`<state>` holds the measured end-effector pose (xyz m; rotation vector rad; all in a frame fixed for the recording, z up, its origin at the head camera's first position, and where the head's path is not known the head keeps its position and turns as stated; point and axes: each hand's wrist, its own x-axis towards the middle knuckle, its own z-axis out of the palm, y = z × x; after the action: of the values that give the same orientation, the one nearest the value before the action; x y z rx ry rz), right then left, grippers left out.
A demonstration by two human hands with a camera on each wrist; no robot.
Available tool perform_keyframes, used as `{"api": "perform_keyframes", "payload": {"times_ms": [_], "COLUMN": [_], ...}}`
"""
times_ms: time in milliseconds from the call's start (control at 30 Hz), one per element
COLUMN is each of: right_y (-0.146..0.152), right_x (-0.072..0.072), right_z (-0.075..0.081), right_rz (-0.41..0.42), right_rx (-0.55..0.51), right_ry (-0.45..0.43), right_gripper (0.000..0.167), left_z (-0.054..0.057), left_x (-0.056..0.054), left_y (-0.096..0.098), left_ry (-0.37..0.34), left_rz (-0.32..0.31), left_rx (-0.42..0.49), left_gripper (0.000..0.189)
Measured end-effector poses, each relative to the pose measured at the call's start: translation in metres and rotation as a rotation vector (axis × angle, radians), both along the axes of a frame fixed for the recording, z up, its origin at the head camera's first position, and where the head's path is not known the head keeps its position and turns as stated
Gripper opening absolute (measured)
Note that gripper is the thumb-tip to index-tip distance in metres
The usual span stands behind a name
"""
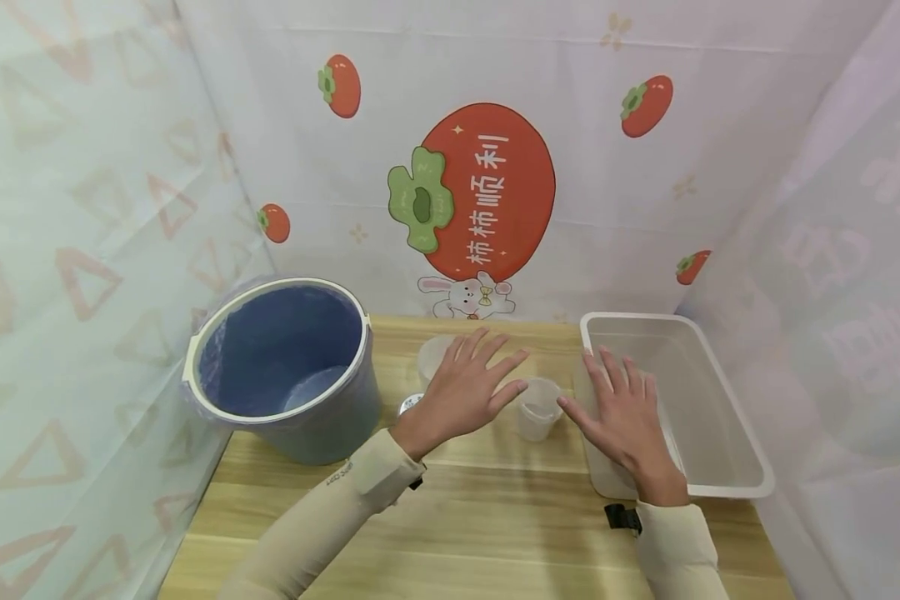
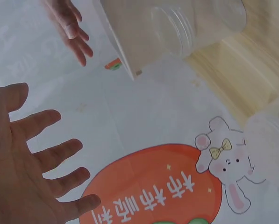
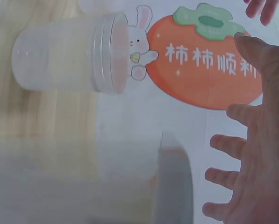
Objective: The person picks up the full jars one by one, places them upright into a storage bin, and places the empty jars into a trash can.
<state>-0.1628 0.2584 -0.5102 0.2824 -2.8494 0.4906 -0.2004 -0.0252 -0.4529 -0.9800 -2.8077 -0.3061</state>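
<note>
My left hand hovers over the middle of the table with its fingers spread, holding nothing. Just right of its thumb stands a clear plastic cup, upright, its ridged rim plain in the right wrist view. Partly hidden behind the left hand is a whitish translucent round container. Beside the left wrist a small round piece with dark print peeks out. My right hand, also spread and holding nothing, is raised over the near left side of a white rectangular bin.
A large blue bucket with a pale rim stands at the table's left. The wooden table is enclosed by printed white cloth on the left, back and right. A black strap piece shows at the right wrist.
</note>
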Motion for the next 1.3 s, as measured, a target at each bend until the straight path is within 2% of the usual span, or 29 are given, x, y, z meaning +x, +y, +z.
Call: {"api": "perform_keyframes", "payload": {"times_ms": [200,367,567,800,1033,1300], "right_y": [-0.017,-0.029,-0.042,-0.052,-0.059,-0.063], "right_x": [-0.007,-0.014,-0.024,-0.025,-0.027,-0.033], "right_z": [-0.001,-0.005,-0.013,-0.019,-0.023,-0.036], "right_rz": [0.019,0.031,0.083,0.1,0.108,0.103], "right_rx": [0.004,-0.02,-0.026,-0.054,-0.056,-0.012], "right_ry": [-0.047,-0.085,-0.048,-0.037,-0.062,-0.091], "right_gripper": [0.088,0.09,0.089,0.087,0.089,0.09], "left_z": [0.008,0.021,0.036,0.042,0.051,0.058], "left_x": [0.003,0.01,0.02,0.029,0.036,0.046], "left_y": [-0.023,-0.041,-0.066,-0.096,-0.123,-0.166], "left_ry": [0.013,0.021,0.024,0.05,0.045,0.105], "left_rz": [0.028,0.049,0.093,0.173,0.215,0.301], "left_rx": [0.019,0.037,0.076,0.052,0.086,0.117], "left_gripper": [0.054,0.056,0.055,0.056,0.056,0.055]}}
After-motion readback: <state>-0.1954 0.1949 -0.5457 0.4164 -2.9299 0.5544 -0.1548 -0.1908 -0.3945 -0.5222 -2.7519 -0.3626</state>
